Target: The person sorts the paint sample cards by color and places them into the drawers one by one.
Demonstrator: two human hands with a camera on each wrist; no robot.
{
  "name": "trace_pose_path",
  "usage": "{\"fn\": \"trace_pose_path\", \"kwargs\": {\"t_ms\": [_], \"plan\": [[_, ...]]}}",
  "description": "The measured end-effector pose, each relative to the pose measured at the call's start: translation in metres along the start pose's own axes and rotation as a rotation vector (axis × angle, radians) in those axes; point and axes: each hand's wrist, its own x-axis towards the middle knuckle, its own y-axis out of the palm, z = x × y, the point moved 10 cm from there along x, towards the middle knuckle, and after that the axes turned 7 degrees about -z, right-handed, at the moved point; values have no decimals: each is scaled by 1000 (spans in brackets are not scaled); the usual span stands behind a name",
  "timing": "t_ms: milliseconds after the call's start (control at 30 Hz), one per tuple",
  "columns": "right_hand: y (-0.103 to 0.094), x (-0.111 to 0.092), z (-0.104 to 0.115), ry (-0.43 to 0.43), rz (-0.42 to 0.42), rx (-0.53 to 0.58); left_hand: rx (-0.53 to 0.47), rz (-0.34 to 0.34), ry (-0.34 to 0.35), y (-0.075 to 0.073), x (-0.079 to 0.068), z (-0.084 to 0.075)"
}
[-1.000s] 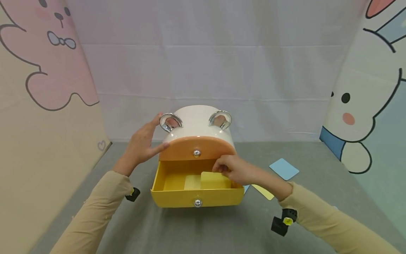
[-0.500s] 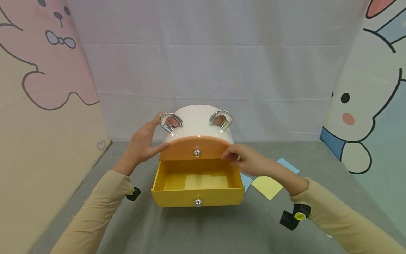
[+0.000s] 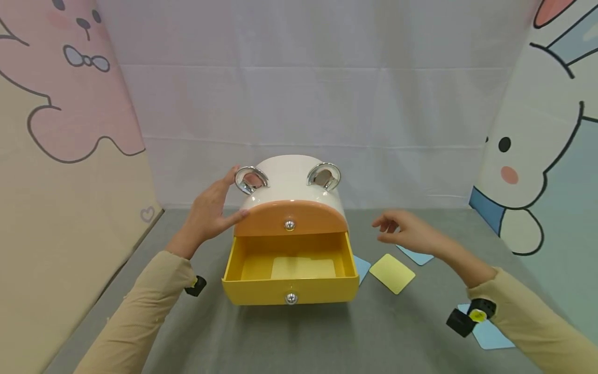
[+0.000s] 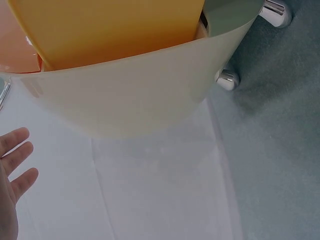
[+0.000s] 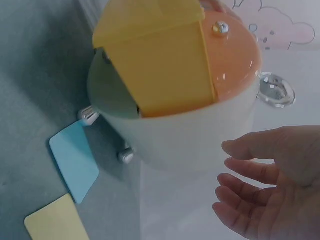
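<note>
The left hand, fingers extended, is at the left of the two-drawer cabinet; the right hand, released, hovers right of it.

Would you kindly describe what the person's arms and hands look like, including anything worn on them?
The left sleeve and right sleeve are long, tan and slightly wrinkled. The left hand and right hand wear no gloves. A boxy black device with a round yellow part sits at the right wrist; a similar black one shows at the left.
</note>
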Motion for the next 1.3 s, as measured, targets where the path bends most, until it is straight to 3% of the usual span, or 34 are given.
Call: {"fn": "trace_pose_path", "kwargs": {"t_ms": [400,700,800,1033,1300], "plan": [[12,-23,-95,207,-58,-30,-7,6,-6,1,-1,1],[32,-35,-140,332,-79,-72,-13,-3,-4,1,-1,1],[38,-39,-150,370,-72,-89,-15,1,-7,1,-1,1],[53,-41,-151,299,-78,-110,-15,-3,-10,0,-2,3],[64,-43,-153,303,-123,-185,-15,-7,-4,0,-2,3]]}}
